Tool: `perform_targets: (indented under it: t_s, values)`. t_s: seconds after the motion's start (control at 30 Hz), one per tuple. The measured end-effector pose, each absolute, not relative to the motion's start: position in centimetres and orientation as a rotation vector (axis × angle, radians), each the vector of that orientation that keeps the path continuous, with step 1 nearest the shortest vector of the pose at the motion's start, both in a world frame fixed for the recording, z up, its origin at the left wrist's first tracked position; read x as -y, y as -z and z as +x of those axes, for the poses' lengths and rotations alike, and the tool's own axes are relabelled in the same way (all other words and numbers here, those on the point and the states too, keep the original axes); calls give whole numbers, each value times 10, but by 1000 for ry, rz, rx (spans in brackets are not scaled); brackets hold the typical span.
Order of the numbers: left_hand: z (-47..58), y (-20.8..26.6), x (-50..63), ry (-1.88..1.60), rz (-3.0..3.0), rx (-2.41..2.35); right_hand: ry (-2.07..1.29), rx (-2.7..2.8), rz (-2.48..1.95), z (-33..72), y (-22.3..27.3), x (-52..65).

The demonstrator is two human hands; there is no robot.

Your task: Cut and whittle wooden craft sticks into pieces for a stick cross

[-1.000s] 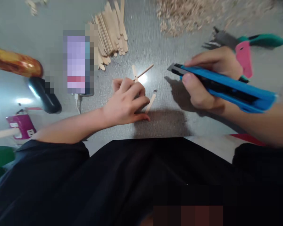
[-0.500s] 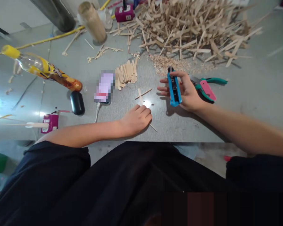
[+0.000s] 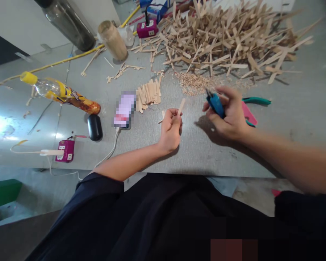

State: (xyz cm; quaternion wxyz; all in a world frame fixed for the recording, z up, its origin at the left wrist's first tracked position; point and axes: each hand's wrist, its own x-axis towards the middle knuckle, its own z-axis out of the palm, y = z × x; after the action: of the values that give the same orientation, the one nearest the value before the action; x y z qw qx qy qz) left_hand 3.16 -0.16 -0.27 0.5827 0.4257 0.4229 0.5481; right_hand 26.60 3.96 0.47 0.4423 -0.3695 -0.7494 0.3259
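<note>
A pale wooden craft stick stands up from my left hand, whose thumb and fingers pinch its lower end. Behind that hand, another wooden stick shows partly on the table. To the right, my right hand is wrapped round a blue hand tool with a dark, two-pronged tip pointing up and left. The tool is raised above the table, apart from the stick, and its exact kind is unclear. Partly hidden behind my right hand lie green-handled pliers and a flat pink piece.
A large heap of wooden sticks covers the back, with small wood bits before it. Left of my hands are a row of sticks, a phone on a cable, a black case, a bottle and a purple adapter.
My left hand has risen from near the table edge and now holds up a craft stick. My right hand has turned and closed round the blue tool, shifting right. The view has shifted slightly.
</note>
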Motion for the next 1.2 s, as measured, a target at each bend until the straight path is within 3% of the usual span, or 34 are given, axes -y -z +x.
perform_targets:
  t_s: [0.27,0.97,1.2]
  values:
    - [18,5,7,-1248,948,-846,-425,2305,-857,267,0,-26]
    - [12,0,17,-1283,1168,-759,-136,2393,-816,270,-12,-23]
    - [11,4,17,-1273,1176,-699,-193,2358,-844,269,-13,-21]
